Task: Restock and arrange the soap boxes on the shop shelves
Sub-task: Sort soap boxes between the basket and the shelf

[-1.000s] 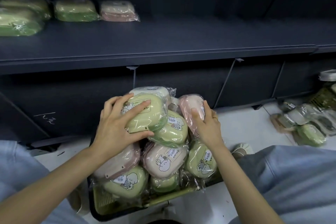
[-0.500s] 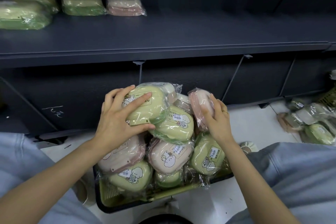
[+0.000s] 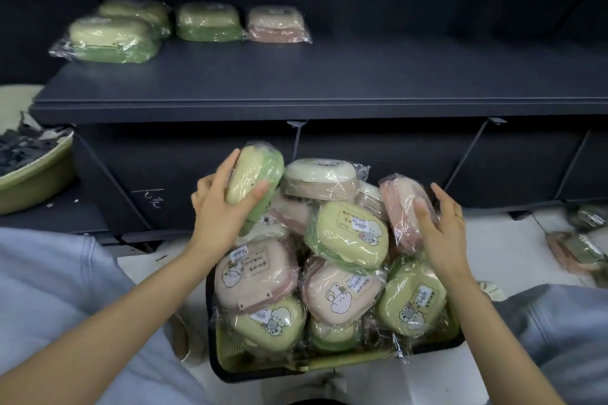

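A basket [image 3: 329, 365] on the floor is piled with several plastic-wrapped green and pink soap boxes. My left hand [image 3: 223, 207] grips a green soap box [image 3: 255, 174], tilted on its edge and raised off the top of the pile. My right hand [image 3: 441, 227] rests with spread fingers against an upright pink soap box [image 3: 399, 207] at the pile's right side. On the dark shelf [image 3: 329, 82] above stand green soap boxes [image 3: 112, 39] at the left and one pink soap box [image 3: 278, 25] beside them.
A green basin [image 3: 33, 174] with dark scraps sits on the lower level at the left. More wrapped soap boxes [image 3: 582, 246] lie on the white floor at the right. My knees in blue trousers flank the basket.
My left hand has lifted the green soap box off the pile and tipped it onto its edge. The view has shifted, so the shelf and its boxes appear further right.
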